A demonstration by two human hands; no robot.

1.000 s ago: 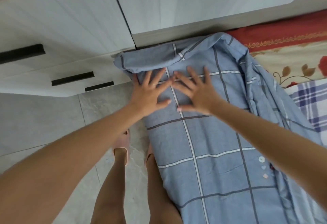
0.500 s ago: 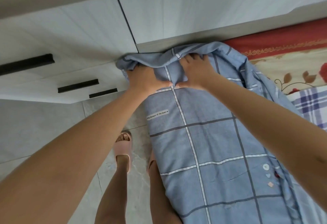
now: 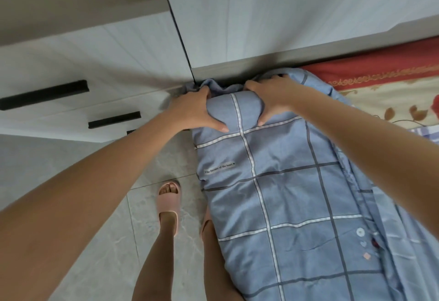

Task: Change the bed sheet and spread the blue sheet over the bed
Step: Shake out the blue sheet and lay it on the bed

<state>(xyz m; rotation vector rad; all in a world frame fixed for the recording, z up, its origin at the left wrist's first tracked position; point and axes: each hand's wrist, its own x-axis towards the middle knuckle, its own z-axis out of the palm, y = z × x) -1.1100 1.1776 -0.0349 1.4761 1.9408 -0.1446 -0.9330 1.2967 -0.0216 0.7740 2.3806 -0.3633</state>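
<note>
Head view: the left hand (image 3: 197,110) and right hand (image 3: 273,97) each grip the bunched end of the sheet (image 3: 273,193), thumbs on top, at the bed (image 3: 392,101) corner tight against the cabinet (image 3: 95,62). The sheet lies narrow along the bed's edge; a hard tug could drag it onto the floor (image 3: 95,205) or jam cloth in the gap.

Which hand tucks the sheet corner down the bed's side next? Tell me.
Probably the left hand: it grips the blue sheet at the outer edge; the right hand holds farther inward.
</note>
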